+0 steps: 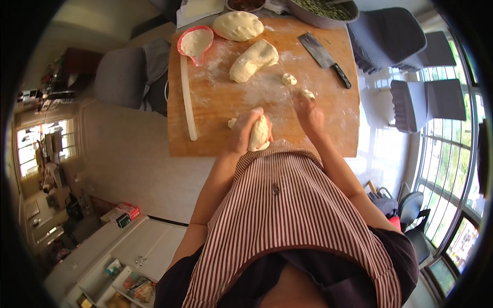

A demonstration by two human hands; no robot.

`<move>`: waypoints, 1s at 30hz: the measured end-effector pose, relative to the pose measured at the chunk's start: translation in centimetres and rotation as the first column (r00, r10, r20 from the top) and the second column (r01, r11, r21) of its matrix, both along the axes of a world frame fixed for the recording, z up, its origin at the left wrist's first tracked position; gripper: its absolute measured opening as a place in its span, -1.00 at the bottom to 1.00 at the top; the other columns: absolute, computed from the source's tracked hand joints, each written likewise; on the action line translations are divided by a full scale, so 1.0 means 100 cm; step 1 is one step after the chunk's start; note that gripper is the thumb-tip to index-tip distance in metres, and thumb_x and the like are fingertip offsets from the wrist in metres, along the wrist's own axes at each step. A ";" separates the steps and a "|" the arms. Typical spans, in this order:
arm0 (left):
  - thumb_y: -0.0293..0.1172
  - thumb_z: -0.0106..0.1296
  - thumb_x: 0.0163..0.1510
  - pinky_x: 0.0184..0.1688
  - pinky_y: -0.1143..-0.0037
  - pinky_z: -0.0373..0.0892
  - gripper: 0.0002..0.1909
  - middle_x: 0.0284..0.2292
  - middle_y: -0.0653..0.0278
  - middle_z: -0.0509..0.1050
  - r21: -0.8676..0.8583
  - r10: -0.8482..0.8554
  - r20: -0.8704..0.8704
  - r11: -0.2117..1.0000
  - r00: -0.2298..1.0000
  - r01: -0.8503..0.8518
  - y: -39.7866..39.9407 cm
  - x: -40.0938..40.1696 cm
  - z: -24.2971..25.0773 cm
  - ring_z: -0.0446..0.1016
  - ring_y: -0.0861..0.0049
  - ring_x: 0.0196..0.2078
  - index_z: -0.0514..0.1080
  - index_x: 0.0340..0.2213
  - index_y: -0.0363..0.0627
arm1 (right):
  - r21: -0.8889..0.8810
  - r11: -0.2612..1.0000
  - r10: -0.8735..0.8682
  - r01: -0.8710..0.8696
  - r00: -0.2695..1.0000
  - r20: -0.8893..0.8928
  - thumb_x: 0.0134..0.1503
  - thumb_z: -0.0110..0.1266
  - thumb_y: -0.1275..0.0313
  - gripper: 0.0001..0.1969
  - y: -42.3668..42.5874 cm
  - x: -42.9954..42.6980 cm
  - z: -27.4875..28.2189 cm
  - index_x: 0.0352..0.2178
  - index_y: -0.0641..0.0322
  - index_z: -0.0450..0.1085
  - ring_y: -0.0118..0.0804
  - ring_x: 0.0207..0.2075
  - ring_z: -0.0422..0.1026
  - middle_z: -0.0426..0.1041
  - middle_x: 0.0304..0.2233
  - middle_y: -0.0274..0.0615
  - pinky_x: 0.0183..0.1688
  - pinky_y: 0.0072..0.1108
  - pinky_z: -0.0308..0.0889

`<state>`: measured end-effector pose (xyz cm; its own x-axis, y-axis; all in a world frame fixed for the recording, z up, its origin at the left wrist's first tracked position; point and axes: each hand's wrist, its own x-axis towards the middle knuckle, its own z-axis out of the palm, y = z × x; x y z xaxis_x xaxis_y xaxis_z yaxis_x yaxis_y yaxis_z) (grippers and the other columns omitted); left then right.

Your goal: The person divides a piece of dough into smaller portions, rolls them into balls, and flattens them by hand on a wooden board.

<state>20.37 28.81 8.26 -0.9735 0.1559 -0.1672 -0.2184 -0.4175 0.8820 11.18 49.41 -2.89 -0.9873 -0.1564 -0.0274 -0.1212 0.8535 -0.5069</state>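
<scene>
At the near edge of the wooden board, my left hand (243, 131) grips a lump of pale dough (260, 134). A small dough piece (232, 123) shows just left of that hand. My right hand (311, 117) is blurred over the board, its fingers close to another small dough piece (307, 94); whether they hold it is unclear. Slightly farther off lies one more small piece (289, 79). Beyond it rests a thick folded roll of dough (254, 61), with a large dough mound (238, 26) behind.
A cleaver (319, 50) lies at the right of the floured board (215, 104). On the left are a pale rolling pin (187, 100) and a pink-rimmed flour scoop (196, 42). At the back stands a metal basin of chopped greens (325, 9). Covered chairs (385, 36) flank the table.
</scene>
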 end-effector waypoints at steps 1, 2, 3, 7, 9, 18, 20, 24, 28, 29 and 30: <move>-0.06 -0.39 0.30 -0.58 0.50 0.35 -0.40 -0.66 0.16 0.43 -0.002 -0.019 -0.020 1.000 1.000 0.019 -0.005 -0.004 0.004 0.33 0.55 -0.71 0.46 -0.49 -0.31 | -0.002 1.000 0.012 -0.012 1.000 -0.006 0.16 0.07 0.21 -0.78 0.011 -0.002 0.012 -0.37 0.11 0.51 -0.05 -0.42 0.50 0.51 -0.42 -0.03 -0.44 -0.33 0.42; 0.12 -0.48 0.31 -0.59 0.48 0.34 -0.27 -0.70 0.24 0.38 -0.037 -0.028 0.158 0.999 0.987 0.034 -0.014 -0.006 -0.006 0.24 0.59 -0.76 0.49 -0.40 -0.31 | 0.049 0.995 0.096 -0.092 0.993 -0.073 0.16 0.08 0.20 -0.76 0.021 0.002 0.021 -0.30 0.10 0.52 -0.02 -0.34 0.50 0.50 -0.34 -0.03 -0.34 -0.31 0.42; 0.12 -0.48 0.31 -0.59 0.48 0.34 -0.27 -0.70 0.24 0.38 -0.038 -0.027 0.165 0.999 0.986 0.033 -0.015 -0.010 -0.008 0.24 0.59 -0.76 0.49 -0.40 -0.31 | 0.103 0.982 0.169 -0.155 0.976 -0.138 0.17 0.08 0.19 -0.73 0.026 0.006 0.028 -0.23 0.09 0.53 0.01 -0.26 0.50 0.50 -0.25 -0.03 -0.24 -0.30 0.42; 0.42 -0.54 0.21 -0.53 0.53 0.33 -0.08 -0.71 0.34 0.30 0.012 -0.114 0.400 0.993 0.909 0.119 -0.005 -0.024 -0.014 0.17 0.64 -0.76 0.41 -0.06 -0.29 | -0.370 0.886 0.261 -0.278 0.960 -0.095 0.16 0.11 0.21 -0.70 -0.012 0.014 0.084 -0.23 0.21 0.50 0.12 -0.10 0.41 0.47 -0.16 -0.01 -0.06 -0.22 0.33; 0.46 -0.51 0.18 -0.35 0.49 0.42 -0.05 -0.45 0.27 0.45 -0.058 -0.037 0.493 0.995 0.869 0.075 0.010 -0.032 -0.022 0.41 0.56 -0.49 0.37 0.02 -0.27 | -0.507 0.744 0.434 -0.435 0.892 -0.130 0.17 0.09 0.21 -0.66 -0.038 0.030 0.103 -0.20 0.30 0.44 0.12 -0.18 0.42 0.47 -0.24 0.03 -0.09 -0.22 0.33; 0.12 -0.31 0.31 0.01 0.47 0.38 -0.43 0.00 0.28 0.43 -0.163 0.132 0.481 0.985 0.867 -0.059 0.021 -0.010 -0.032 0.40 0.50 0.02 0.30 0.11 -0.01 | -0.267 0.829 0.300 -0.491 0.794 -0.528 0.04 0.23 0.34 -0.73 -0.063 0.014 0.077 -0.45 0.29 0.31 0.03 -0.48 0.42 0.38 -0.52 -0.03 -0.45 -0.28 0.34; 0.09 -0.34 0.32 -0.06 0.47 0.41 -0.44 -0.03 0.26 0.44 -0.167 0.227 0.540 0.973 0.811 -0.162 0.030 -0.013 -0.029 0.43 0.49 -0.04 0.30 0.11 -0.04 | -0.374 0.833 0.264 -0.407 0.888 -0.378 0.06 0.19 0.36 -0.78 -0.067 0.021 0.080 -0.46 0.30 0.34 0.03 -0.50 0.44 0.41 -0.53 0.02 -0.45 -0.27 0.36; -0.01 -0.36 0.32 -0.42 0.46 0.42 -0.52 -0.28 0.23 0.50 -0.150 0.336 0.588 0.939 0.736 -0.309 0.029 -0.012 -0.026 0.49 0.49 -0.33 0.36 -0.06 -0.12 | -0.535 0.825 0.248 -0.180 0.967 0.057 0.13 0.08 0.36 -0.79 -0.078 0.029 0.098 -0.47 0.33 0.36 0.02 -0.52 0.48 0.45 -0.53 0.09 -0.44 -0.28 0.39; -0.06 -0.30 0.30 -0.53 0.46 0.37 -0.57 -0.40 0.18 0.50 -0.338 0.317 0.333 0.919 0.888 -0.201 0.017 -0.003 -0.029 0.47 0.51 -0.47 0.41 -0.26 -0.18 | -0.639 0.768 0.250 -0.033 0.935 0.252 0.15 0.04 0.32 -0.76 -0.084 0.029 0.109 -0.45 0.33 0.36 0.03 -0.52 0.49 0.47 -0.52 0.11 -0.43 -0.28 0.39; -0.06 -0.30 0.30 -0.53 0.46 0.37 -0.57 -0.40 0.18 0.50 -0.342 0.324 0.326 0.916 0.888 -0.209 0.012 0.005 -0.039 0.47 0.51 -0.47 0.41 -0.26 -0.18 | -0.607 0.793 0.209 -0.061 0.962 0.177 0.15 0.06 0.31 -0.76 -0.085 0.028 0.098 -0.43 0.32 0.38 0.05 -0.52 0.49 0.47 -0.53 0.11 -0.43 -0.27 0.39; -0.08 -0.28 0.30 -0.55 0.47 0.36 -0.57 -0.45 0.18 0.49 -0.274 0.297 0.280 0.936 0.913 -0.220 0.003 0.015 -0.054 0.46 0.52 -0.50 0.41 -0.31 -0.20 | -0.572 0.815 0.176 -0.091 0.980 0.094 0.14 0.07 0.30 -0.76 -0.088 0.026 0.084 -0.40 0.31 0.39 0.06 -0.53 0.49 0.47 -0.53 0.11 -0.43 -0.27 0.39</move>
<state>21.89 29.08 2.84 -0.8654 -0.1748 -0.4696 -0.4107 -0.2892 0.8647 13.76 40.61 5.50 -0.9484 -0.3161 -0.0260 -0.1066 0.3948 -0.9126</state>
